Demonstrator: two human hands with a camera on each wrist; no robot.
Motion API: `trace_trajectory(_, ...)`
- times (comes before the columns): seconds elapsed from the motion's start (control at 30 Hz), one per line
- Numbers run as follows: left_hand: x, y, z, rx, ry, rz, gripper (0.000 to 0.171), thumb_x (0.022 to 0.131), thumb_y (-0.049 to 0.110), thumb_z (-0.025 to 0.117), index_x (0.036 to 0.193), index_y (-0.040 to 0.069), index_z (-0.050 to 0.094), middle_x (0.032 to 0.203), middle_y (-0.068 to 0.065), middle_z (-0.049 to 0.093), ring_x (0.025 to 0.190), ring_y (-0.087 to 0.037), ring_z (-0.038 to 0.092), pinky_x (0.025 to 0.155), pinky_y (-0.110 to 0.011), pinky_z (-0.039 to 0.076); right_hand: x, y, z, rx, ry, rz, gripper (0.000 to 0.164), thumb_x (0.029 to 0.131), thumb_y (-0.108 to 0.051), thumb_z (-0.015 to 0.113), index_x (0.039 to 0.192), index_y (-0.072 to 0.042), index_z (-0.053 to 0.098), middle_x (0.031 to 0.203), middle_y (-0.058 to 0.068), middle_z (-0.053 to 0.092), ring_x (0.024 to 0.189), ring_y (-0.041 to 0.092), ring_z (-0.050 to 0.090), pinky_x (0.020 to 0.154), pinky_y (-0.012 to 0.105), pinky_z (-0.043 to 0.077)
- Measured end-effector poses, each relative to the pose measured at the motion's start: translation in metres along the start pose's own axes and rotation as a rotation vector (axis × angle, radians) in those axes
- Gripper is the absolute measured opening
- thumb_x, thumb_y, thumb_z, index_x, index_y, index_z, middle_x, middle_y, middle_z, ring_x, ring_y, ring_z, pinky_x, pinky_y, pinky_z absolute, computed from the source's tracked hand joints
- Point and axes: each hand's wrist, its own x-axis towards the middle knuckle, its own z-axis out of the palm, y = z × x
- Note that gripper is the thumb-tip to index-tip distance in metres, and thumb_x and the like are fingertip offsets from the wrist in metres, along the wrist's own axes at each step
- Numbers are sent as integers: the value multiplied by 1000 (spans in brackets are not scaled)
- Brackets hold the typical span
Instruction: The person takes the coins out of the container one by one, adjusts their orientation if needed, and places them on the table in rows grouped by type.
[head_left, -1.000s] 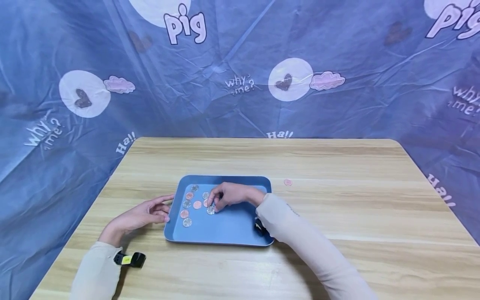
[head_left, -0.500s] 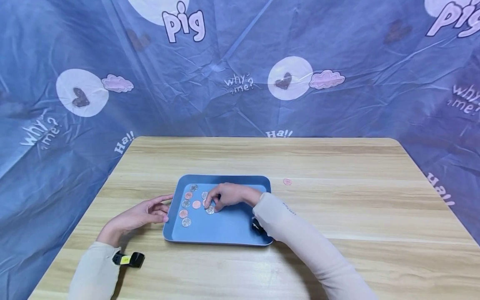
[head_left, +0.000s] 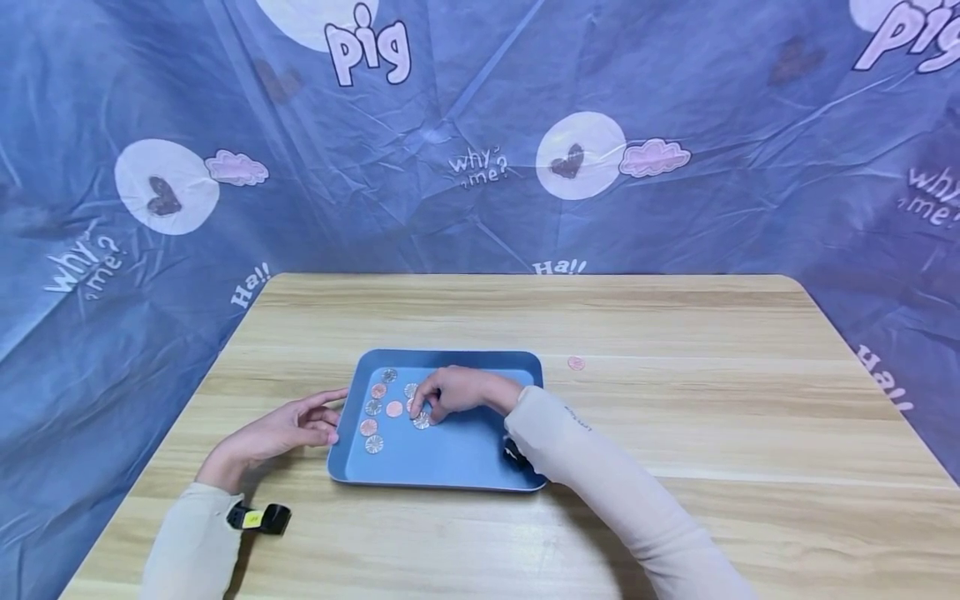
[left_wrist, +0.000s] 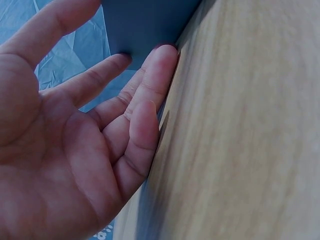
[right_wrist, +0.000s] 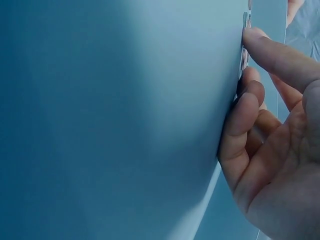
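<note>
A blue rectangular tray (head_left: 472,467) lies on the wooden table. Inside it, on the left, a column of silver and copper coins alternates, with a silver coin (head_left: 374,444) at its near end. A single copper coin (head_left: 394,409) lies just right of that column. My right hand (head_left: 461,389) reaches into the tray, its thumb and forefinger pinching the edges of a silver coin (head_left: 422,421); its other fingers curl against the tray floor. Partly behind these fingers are another silver coin (head_left: 410,391) and a copper one. My left hand (head_left: 281,429) rests relaxed fingertips against the tray's left wall.
One copper coin (head_left: 576,363) lies on the table (head_left: 675,400) beyond the tray's right side. A blue printed cloth (head_left: 450,208) hangs behind and beside the table. Black wrist devices, one of them a left-wrist camera (head_left: 276,518), stick out from the sleeves.
</note>
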Motion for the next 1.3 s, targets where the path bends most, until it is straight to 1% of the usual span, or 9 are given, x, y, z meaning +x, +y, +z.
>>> trace_trajectory(0.17,-1,0,0,6,1,-5,82,91,11,64,150,-10,11,114,-15,53,98,-7,58,86,-20,53,0,-1,2,9,-5,8,26,80,0,73,101,-15,75,67,-6,51,63,8,44,60,17,36)
trace_trajectory(0.43,-1,2,0,6,8,-7,83,91,13,65,150,-9,12,115,-14,53,98,-7,58,84,-20,53,0,-3,1,-30,14,13,22,81,-3,74,98,-16,75,68,-6,51,63,9,44,60,18,36)
trace_trajectory(0.67,-2,1,0,-2,3,-5,82,91,12,65,150,-9,12,113,-12,53,98,-7,58,86,-20,53,-1,-3,3,-34,-8,15,18,82,-3,73,98,-13,71,69,-6,49,65,8,44,62,18,37)
trace_trajectory(0.83,-1,2,0,-4,6,-5,83,90,12,66,150,-10,12,113,-12,54,98,-7,58,86,-20,53,-2,-3,3,-32,-5,13,18,81,-1,73,96,-11,69,72,-6,49,67,8,44,63,17,37)
trace_trajectory(0.93,-1,2,1,-3,4,-3,83,91,12,65,150,-9,12,115,-14,53,99,-7,58,86,-20,53,-3,-2,3,-32,6,17,19,80,1,73,95,-10,67,73,-6,50,69,8,46,65,17,38)
trace_trajectory(1.13,-3,1,0,9,1,-12,83,91,12,65,150,-10,11,119,-21,53,99,-7,59,86,-20,53,-7,-5,4,-28,29,23,21,79,1,73,91,-14,65,78,-6,55,73,8,49,68,18,40)
trace_trajectory(1.3,-2,0,0,7,3,-11,84,91,13,66,150,-9,12,120,-23,53,100,-8,59,88,-20,53,-9,-6,3,-57,51,6,21,79,1,73,89,-15,64,74,-7,55,68,7,49,64,18,39)
